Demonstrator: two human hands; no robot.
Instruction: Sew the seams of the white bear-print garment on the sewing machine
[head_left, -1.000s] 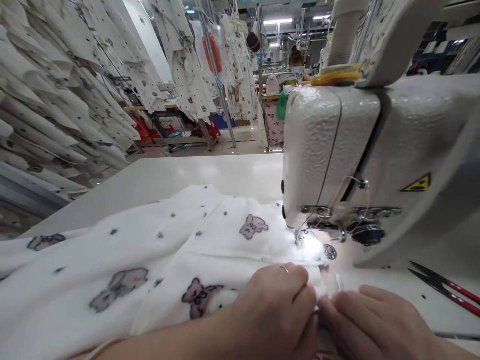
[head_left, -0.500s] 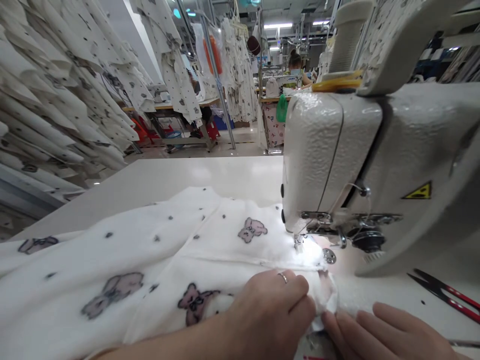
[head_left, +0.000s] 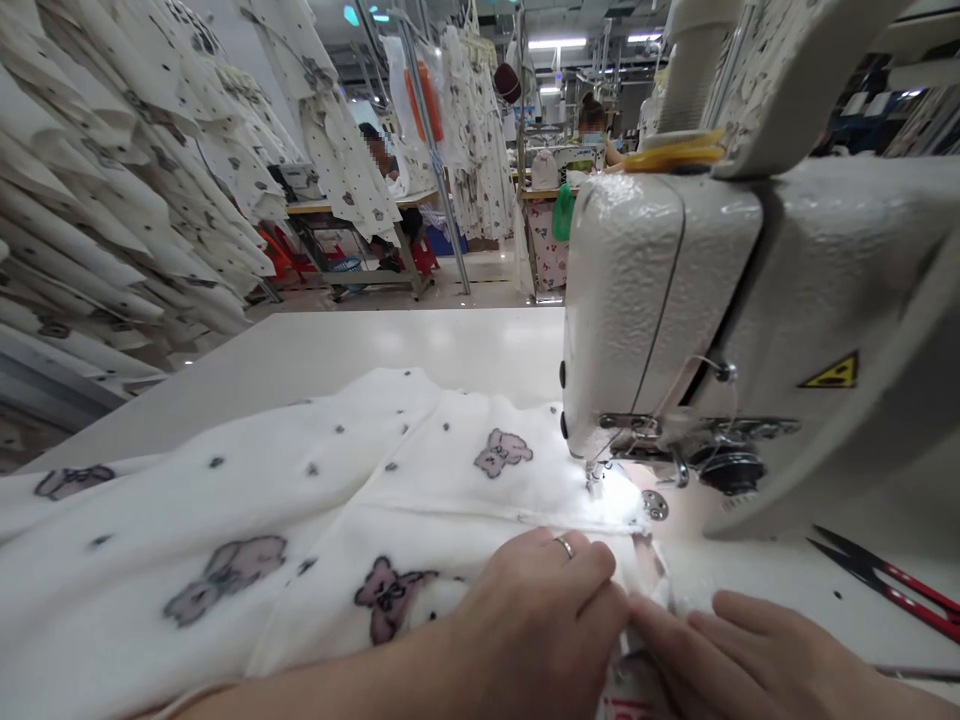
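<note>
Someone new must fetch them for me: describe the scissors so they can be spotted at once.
Find the white sewing machine filling the picture's right side. On the pale tabletop below it, beyond the person's right hand, the scissors lie by the picture's right edge, tips apart and pointing left. Red handles and dark blades set them apart from the white machine and tabletop.

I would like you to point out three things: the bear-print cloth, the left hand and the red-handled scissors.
Bear-print cloth [head_left: 322, 520]: head view, on its white middle.
Left hand [head_left: 544, 610]: head view, back of the hand.
Red-handled scissors [head_left: 868, 573]: head view, dark metal near the handles.
</note>
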